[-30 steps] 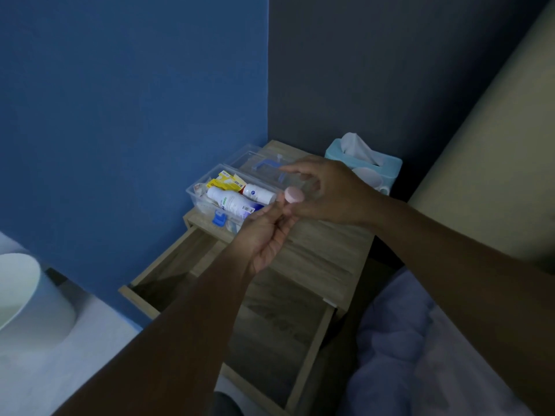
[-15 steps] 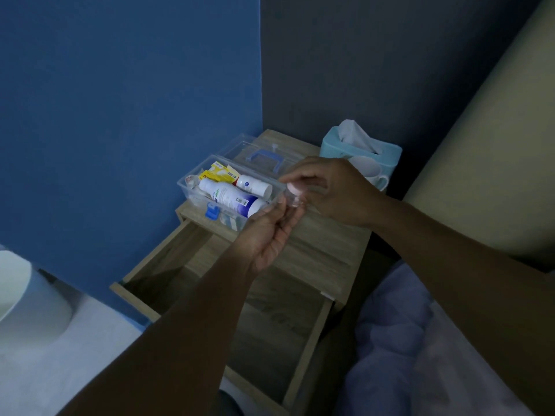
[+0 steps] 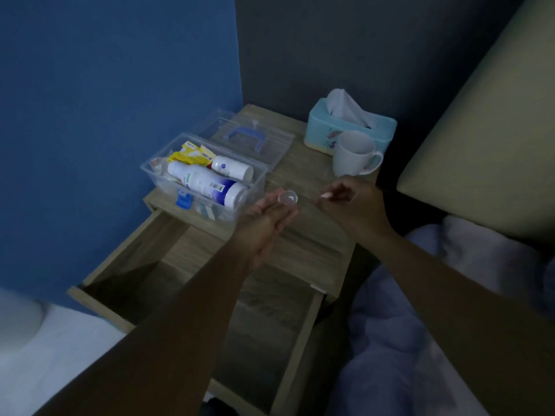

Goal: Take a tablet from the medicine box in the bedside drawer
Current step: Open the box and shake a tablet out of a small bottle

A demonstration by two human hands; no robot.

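At frame centre, my left hand [image 3: 267, 219] pinches a small clear vial [image 3: 287, 197], now uncapped, while my right hand [image 3: 353, 205] grips its pink cap [image 3: 326, 196]. The medicine box [image 3: 204, 178] sits open at upper left. Tilting the vial carelessly could spill tablets into the open drawer [image 3: 210, 295].

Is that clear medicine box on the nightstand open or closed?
Open. The medicine box has no cover on; its lid with the blue handle lies flat behind it, and bottles show inside.

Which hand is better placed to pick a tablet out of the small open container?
Right. The left hand holds the open clear container; the right hand pinches only its pink cap, close beside the opening.
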